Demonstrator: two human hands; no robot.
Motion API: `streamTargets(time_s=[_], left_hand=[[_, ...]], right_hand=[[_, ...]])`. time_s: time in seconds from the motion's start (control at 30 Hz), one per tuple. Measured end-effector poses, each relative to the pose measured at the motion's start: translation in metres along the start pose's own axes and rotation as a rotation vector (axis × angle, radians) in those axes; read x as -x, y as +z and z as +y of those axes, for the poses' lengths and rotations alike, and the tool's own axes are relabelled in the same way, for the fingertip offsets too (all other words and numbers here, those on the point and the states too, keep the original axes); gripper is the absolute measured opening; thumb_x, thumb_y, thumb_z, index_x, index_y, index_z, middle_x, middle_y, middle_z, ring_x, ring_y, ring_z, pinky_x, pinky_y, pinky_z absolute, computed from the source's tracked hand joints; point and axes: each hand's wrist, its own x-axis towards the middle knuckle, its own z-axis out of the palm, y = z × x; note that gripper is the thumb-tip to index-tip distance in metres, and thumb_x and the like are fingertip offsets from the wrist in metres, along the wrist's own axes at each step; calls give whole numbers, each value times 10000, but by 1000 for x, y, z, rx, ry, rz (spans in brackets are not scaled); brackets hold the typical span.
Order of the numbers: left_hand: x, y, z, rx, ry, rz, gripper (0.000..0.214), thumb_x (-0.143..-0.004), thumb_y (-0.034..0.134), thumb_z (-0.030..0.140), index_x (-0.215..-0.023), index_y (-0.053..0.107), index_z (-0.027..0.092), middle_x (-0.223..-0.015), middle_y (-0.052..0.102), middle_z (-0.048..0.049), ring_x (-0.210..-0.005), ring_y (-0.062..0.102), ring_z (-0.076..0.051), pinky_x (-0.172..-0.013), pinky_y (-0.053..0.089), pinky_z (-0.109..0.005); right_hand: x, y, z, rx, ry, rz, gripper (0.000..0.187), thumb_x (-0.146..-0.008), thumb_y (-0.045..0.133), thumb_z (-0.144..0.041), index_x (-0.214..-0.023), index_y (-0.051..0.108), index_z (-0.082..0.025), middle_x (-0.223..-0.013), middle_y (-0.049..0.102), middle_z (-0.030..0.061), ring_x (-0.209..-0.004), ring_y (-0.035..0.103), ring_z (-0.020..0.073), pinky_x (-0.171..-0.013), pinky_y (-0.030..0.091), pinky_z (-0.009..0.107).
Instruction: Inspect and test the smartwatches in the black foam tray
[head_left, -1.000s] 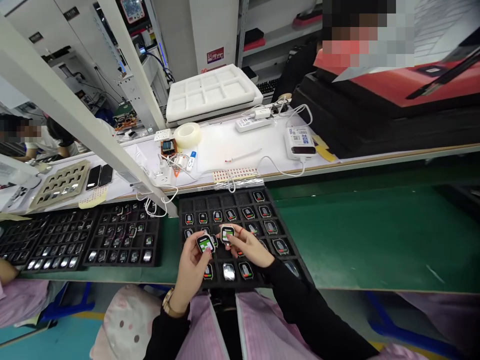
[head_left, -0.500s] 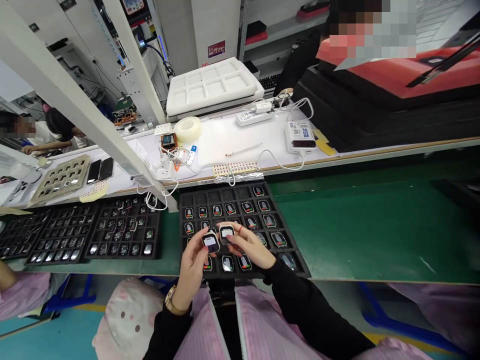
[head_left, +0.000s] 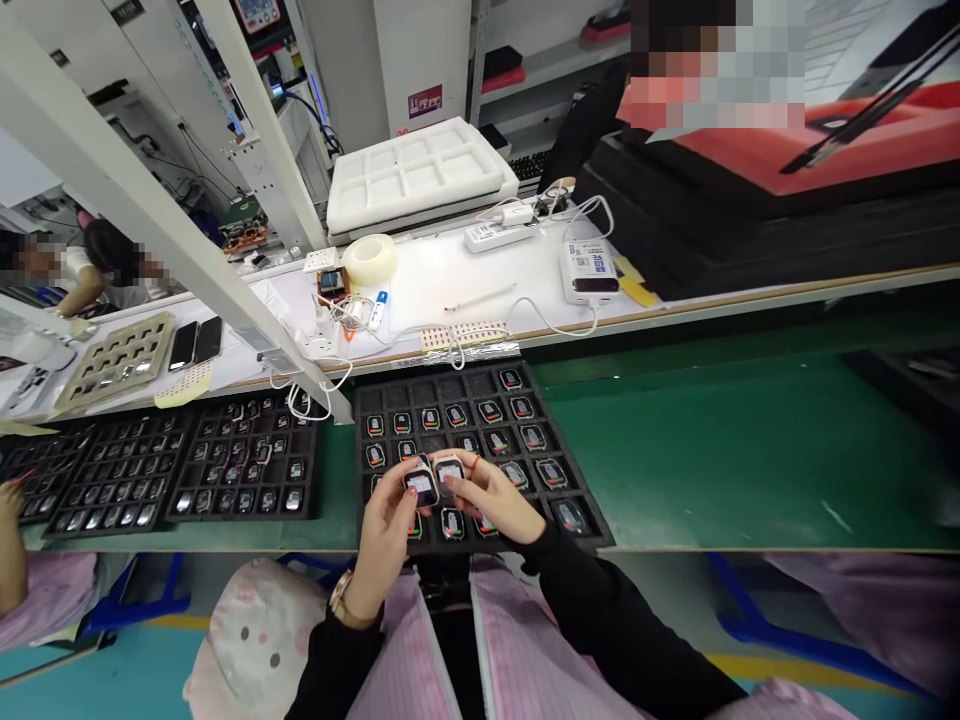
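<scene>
Here's one watch (head_left: 421,488), rounded-square and glossy, pinched in the left hand (head_left: 383,530), and right beside it a second watch (head_left: 449,473), pale-rimmed, gripped by the right hand (head_left: 504,500), both screens lit! Beneath the hands, a black foam tray (head_left: 428,394) of squarish cells, more watches (head_left: 533,437) nestled inside, all on a smooth green worktop (head_left: 712,450); beyond, a moulded white tray (head_left: 420,165)

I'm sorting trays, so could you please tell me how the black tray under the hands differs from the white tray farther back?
The black tray has many small compartments; the white tray has fewer, larger ones. Watches sit in the black tray, which lies beneath the left hand and right hand; the white tray is farther back, beyond the roll of tape. Both are divided into a grid.
</scene>
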Motion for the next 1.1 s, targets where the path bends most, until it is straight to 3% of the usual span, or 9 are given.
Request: streamTargets(time_s=[0.2, 0.37, 0.63, 0.77, 0.87, 0.97, 1.03, 1.1], left_hand=[[-3, 5, 1, -34, -15, 11, 367, -884, 590, 450, -1175, 619, 228, -1184, 608, -89, -933, 625, -192, -678, 552, -250], [-4, 6, 3, 4, -12, -45, 392, -864, 624, 433, -1202, 596, 236, -1222, 590, -89, -1000, 613, -206, -706, 557, -253], [-8, 7, 0, 2, -20, -17, 389, -843, 650, 425, -1151, 601, 192, -1172, 625, -105, -959, 628, -207, -712, 552, -272], [-10, 5, 3, 10, 24, -62, 411, -855, 645, 398, -1207, 566, 200, -1231, 596, -109, -1090, 594, -229, -883, 521, -322], [-8, 5, 18, 3, 39, -106, 470, -847, 666, 366, -1261, 518, 201, -1254, 581, -120, -1098, 589, -222, -925, 493, -321], [5, 5, 49, 10, 9, -201, 533, -804, 726, 331, -1271, 499, 212, -1133, 628, -106, -946, 622, -177, -723, 509, -220], [20, 1, 75, 64, 16, -326, 549, -735, 793, 314, -1219, 548, 232, -1032, 648, -78, -799, 615, -134, -589, 464, -166], [34, -7, 97, 124, 65, -504, 489, -655, 841, 401, -1069, 649, 225, -852, 659, -54, -680, 597, -126, -557, 465, -182]], right_hand=[[2, 2, 1, 4, -35, 68, 531, -772, 697, -512, -1116, 531, -143, -622, 489, -43, -438, 347, 55, -375, 246, 160], [7, 1, -4, -28, -4, 47, 541, -741, 712, -445, -1148, 520, -146, -628, 494, -40, -449, 349, 60, -381, 242, 154], [10, -6, 2, 1, 20, 19, 686, -800, 657, -566, -1298, 477, -132, -580, 501, -43, -390, 296, 43, -370, 223, 157], [13, -8, -5, -49, -5, -17, 758, -780, 715, -527, -1380, 439, -155, -645, 516, -29, -466, 366, 64, -392, 287, 154], [14, -9, -9, -89, -18, -53, 805, -805, 689, -555, -1446, 383, -176, -671, 526, -21, -506, 421, 80, -427, 353, 163], [14, -10, -11, -79, -31, -42, 803, -846, 636, -585, -1479, 344, -186, -698, 541, -12, -516, 450, 81, -485, 411, 184], [15, -9, -14, -34, -46, -18, 798, -860, 618, -588, -1490, 329, -192, -786, 577, 15, -523, 454, 78, -523, 437, 205], [17, -5, -23, 37, -71, 4, 776, -871, 591, -600, -1487, 345, -197, -895, 601, 52, -518, 438, 72, -533, 446, 221]])
